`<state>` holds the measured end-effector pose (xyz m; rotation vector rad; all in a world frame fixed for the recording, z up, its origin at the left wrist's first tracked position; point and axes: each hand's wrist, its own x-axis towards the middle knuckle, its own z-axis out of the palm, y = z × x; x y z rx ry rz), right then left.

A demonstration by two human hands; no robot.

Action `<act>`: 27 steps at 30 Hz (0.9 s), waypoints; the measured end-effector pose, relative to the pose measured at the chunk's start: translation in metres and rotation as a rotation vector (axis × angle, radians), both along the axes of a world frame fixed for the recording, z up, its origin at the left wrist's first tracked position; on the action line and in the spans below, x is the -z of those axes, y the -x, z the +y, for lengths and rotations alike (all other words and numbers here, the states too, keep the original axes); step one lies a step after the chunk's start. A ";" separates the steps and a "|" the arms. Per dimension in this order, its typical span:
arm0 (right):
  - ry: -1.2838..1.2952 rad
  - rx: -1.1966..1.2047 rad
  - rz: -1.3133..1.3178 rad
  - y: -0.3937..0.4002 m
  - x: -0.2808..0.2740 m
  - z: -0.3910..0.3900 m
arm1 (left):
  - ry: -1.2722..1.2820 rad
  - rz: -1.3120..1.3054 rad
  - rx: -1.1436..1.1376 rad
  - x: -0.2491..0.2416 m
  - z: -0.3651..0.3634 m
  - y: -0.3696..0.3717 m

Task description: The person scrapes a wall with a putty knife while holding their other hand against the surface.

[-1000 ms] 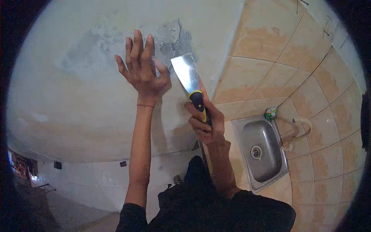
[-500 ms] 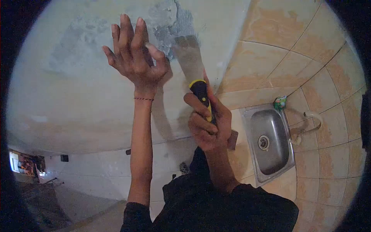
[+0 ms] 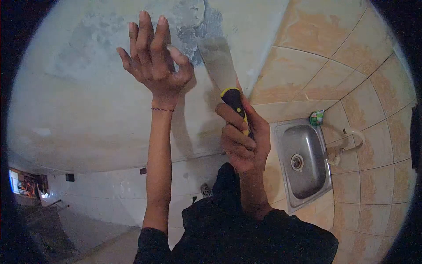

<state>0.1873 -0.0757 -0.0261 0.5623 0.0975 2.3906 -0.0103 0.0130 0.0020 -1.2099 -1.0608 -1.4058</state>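
Note:
My right hand (image 3: 244,134) is wrapped round the black and yellow handle of a putty knife (image 3: 219,64). Its wide metal blade points up and left, with the edge at a grey, peeling patch (image 3: 189,37) on the pale wall (image 3: 110,127). Left of the blade, my left hand (image 3: 156,61) is raised with its fingers spread, by the same wall and beside the patch. Nothing is in it. Whether its palm presses the wall is hidden from me.
At the right, a steel sink (image 3: 307,185) is set in a tiled counter. A green packet (image 3: 316,117) lies at its rim, close to a pale tap (image 3: 354,136). Orange-beige tiles (image 3: 325,66) cover the side wall. A window (image 3: 15,182) shows far left.
My right hand and the putty knife's handle have shifted slightly right, so the blade leans more to the left. My left hand stays almost in place.

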 end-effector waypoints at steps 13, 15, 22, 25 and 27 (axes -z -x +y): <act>-0.011 0.012 -0.040 0.004 -0.007 0.000 | 0.021 0.008 0.003 -0.003 -0.002 0.001; -0.007 -0.004 -0.030 0.005 -0.008 -0.001 | 0.031 0.002 -0.009 0.000 -0.003 0.000; 0.011 -0.006 0.028 0.004 -0.004 0.000 | 0.013 0.008 -0.020 -0.002 -0.002 0.001; 0.029 -0.001 0.040 0.003 -0.005 -0.003 | 0.007 0.015 -0.016 -0.002 -0.001 0.002; 0.039 -0.014 0.046 0.002 -0.004 -0.003 | 0.005 0.015 -0.016 -0.003 -0.001 0.003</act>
